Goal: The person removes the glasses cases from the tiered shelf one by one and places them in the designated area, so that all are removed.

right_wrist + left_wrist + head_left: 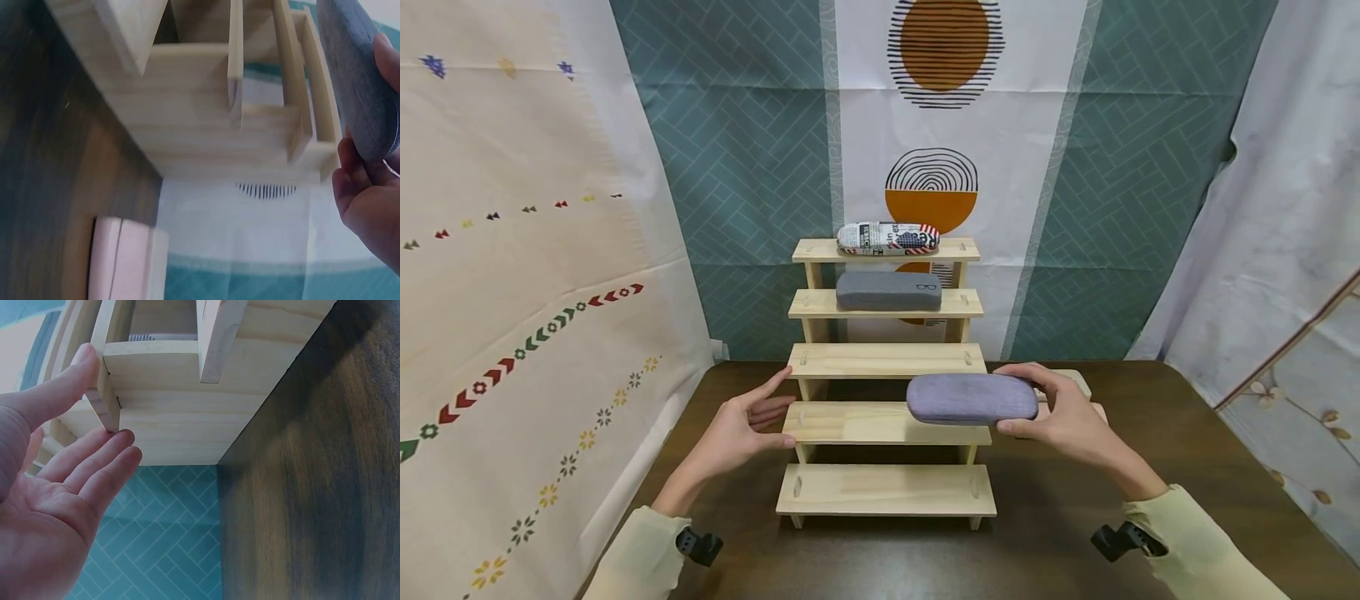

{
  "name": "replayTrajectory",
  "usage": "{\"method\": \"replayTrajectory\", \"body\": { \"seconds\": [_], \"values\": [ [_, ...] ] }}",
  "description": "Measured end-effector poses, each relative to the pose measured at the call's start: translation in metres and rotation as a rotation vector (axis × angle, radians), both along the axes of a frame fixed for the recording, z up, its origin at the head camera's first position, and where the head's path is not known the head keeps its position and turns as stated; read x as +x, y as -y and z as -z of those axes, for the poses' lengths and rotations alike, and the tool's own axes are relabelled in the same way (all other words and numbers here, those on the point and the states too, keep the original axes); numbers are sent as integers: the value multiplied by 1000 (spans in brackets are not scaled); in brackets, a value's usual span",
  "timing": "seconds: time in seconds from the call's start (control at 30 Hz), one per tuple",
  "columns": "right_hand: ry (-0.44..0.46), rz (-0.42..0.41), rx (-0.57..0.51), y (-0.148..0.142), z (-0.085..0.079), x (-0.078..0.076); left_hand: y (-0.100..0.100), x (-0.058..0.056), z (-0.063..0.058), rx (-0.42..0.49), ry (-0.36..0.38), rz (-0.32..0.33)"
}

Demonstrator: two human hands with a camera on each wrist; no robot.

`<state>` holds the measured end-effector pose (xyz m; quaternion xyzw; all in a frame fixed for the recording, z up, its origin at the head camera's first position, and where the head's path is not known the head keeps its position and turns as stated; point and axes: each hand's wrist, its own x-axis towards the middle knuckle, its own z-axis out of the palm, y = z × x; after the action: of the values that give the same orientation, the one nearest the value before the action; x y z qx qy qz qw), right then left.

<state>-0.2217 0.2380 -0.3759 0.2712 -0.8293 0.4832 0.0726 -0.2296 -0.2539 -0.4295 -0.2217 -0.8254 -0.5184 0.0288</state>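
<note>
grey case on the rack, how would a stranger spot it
Find the stepped wooden rack on the dark table. Its second shelf from the top bears the grey case. Unlike the patterned case above and the purple case in the right hand, it is grey with a glasses outline.

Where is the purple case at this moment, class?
In the head view, the purple case is right of centre, its right end gripped by the right hand, partly covering the right side of the wooden stand.
</note>
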Motion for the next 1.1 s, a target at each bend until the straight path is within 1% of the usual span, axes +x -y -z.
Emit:
{"method": "replayTrajectory", "body": {
  "seconds": [0.13, 0.3, 0.5, 0.63, 0.8, 0.97, 1.1],
  "values": [
    [-23, 4, -9, -19, 4, 2, 0, 0, 0, 1, 2, 1],
    [-5, -2, -38, -42, 8, 7, 1, 0, 0, -3, -3, -5],
    [-28, -5, -43, -66, 14, 12, 1, 0, 0, -6, -7, -3],
    [-24, -2, -45, -84, 21, 14, 0, 0, 1, -11, -8, -1],
    [-11, 25, -28, -106, 32, 15, 0, 0, 1, -18, -8, 0],
    [23, 52, -2, -124, 43, 13, 1, 0, 1, -13, -11, 0],
    [40, 94, 35, -136, 53, 10, 0, 0, 0, -13, -9, 1]
  ]
}}
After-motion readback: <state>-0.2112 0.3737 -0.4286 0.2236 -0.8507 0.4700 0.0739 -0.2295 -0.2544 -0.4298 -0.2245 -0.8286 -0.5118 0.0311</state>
